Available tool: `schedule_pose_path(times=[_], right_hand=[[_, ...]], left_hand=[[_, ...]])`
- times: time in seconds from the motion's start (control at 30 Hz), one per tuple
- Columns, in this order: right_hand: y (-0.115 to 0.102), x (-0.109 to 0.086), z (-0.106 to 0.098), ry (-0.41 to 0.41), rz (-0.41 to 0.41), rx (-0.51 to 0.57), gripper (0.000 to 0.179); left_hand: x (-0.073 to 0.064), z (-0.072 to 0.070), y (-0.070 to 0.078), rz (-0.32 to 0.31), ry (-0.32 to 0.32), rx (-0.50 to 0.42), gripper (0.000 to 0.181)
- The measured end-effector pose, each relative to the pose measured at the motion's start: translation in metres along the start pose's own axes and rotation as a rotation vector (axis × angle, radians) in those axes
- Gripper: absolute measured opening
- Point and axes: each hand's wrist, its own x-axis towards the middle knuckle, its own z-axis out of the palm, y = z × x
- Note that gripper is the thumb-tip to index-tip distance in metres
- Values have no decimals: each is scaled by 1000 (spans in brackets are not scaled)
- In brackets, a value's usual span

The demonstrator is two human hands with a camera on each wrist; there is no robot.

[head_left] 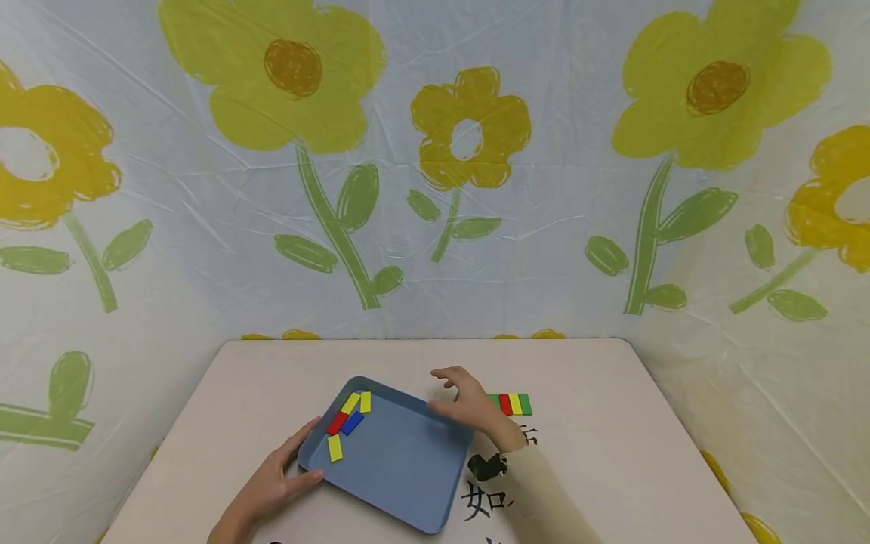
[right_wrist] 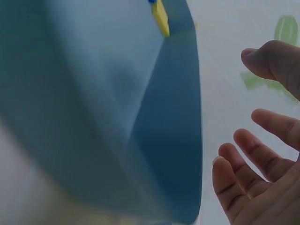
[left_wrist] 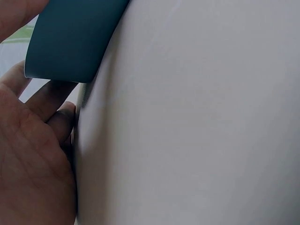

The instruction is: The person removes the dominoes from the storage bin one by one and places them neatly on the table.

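Note:
A blue-grey rectangular tray [head_left: 408,461] sits turned at an angle near the table's front. Along its left side lie several small flat tiles: yellow ones, a red tile [head_left: 337,423] and a blue tile [head_left: 352,423]. My left hand [head_left: 275,476] grips the tray's left corner, thumb at the near rim and fingers along the outer wall; the left wrist view shows fingers beneath the tray wall [left_wrist: 70,42]. Over the far right corner is my right hand [head_left: 469,400], fingers spread and holding nothing. In the right wrist view a gap separates its fingertips from the tray wall [right_wrist: 173,122].
Right of the tray, a row of green, red and yellow tiles [head_left: 514,404] lies on the pale table [head_left: 612,453], partly behind my right hand. Black brushed characters [head_left: 485,499] and a dark blot mark the tabletop. A flower-patterned sheet [head_left: 530,287] surrounds the table's back and sides.

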Motion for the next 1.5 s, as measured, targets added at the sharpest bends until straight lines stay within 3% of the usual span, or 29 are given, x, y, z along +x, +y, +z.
schedule_pose_path(times=[0.4,0.7,1.07,1.27,1.5], right_hand=[[-32,20,44,-81,-94,-30,60],[-48,27,74,-155,-88,-26,62],[-63,31,110,-279,-87,-114,56],[-69,30,122,-348,-113,-143,50],[-68,27,123,-352,-106,-121,47]], left_hand=[[0,1,1,-5,-2,-1,84],[0,2,2,-4,-6,-22,85],[0,0,1,9,-10,-65,83],[0,-1,2,10,-1,-22,82],[0,-2,3,-9,-7,-32,83]])
